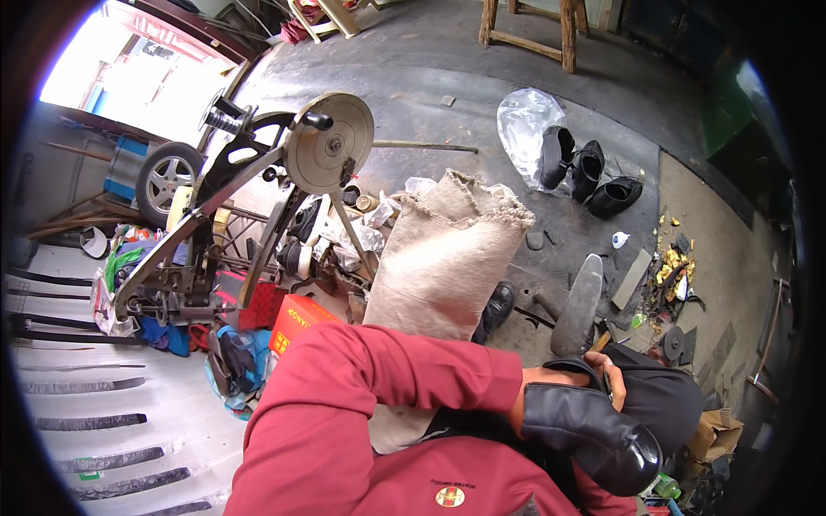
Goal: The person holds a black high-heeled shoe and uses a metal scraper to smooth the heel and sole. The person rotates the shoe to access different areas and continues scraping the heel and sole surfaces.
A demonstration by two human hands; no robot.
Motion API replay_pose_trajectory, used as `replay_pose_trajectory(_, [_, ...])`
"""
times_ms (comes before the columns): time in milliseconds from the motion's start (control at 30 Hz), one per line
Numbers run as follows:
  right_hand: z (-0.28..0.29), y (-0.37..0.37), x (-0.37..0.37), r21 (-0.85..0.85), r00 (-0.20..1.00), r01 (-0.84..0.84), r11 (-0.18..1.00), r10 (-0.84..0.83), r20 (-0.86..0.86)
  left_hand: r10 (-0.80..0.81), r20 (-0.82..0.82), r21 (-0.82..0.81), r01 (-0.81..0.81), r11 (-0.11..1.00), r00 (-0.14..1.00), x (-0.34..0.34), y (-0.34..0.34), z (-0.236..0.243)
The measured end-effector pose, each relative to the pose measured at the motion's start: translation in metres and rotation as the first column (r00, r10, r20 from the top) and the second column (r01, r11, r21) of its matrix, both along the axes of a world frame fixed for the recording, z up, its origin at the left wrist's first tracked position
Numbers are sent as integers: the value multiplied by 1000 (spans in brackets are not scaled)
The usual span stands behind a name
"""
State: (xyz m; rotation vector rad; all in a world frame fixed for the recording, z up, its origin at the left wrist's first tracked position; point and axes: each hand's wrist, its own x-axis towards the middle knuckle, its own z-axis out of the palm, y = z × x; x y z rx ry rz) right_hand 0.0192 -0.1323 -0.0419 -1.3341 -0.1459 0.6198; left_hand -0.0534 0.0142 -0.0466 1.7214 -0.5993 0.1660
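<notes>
My left arm, in a red sleeve, reaches across to the right. My left hand (559, 376) is at the opening of a black leather boot (585, 421), partly hidden by its upper, and closed on it. The boot lies tilted over my lap with its glossy toe toward the lower right. Bent fingers (611, 380) show beyond the opening; I cannot tell which hand they belong to. Part of another red sleeve (598, 494) shows under the boot, and its hand is mostly or wholly hidden. A beige canvas cloth (447, 267) covers my knees.
A hand-cranked sewing machine (331, 142) stands at the left above bags and shoes. An orange box (301, 318) is near my left elbow. Black shoes (588, 168) stand ahead beside a clear plastic bag (525, 120). A grey sole-shaped piece (578, 301) and scraps (675, 267) lie at the right.
</notes>
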Motion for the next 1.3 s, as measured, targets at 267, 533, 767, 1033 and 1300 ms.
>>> replay_pose_trajectory(267, [9,-1,21,-188,971,-167,968,128,-203,-161,-151,-82,150,985,975,11,11,26])
replay_pose_trajectory(533, [10,-4,43,101,515,-154,983,167,-841,-333,-505,-105,326,939,796,19,14,17])
replay_pose_trajectory(767, [23,1,22,135,850,0,991,71,-522,161,-340,96,-136,986,927,12,28,43])
replay_pose_trajectory(1033, [51,16,30,10,756,32,999,-17,-654,108,-619,-297,-359,885,778,20,26,58])
replay_pose_trajectory(1300, [38,16,26,17,778,54,998,-32,-628,68,-813,-225,-420,879,579,19,32,64])
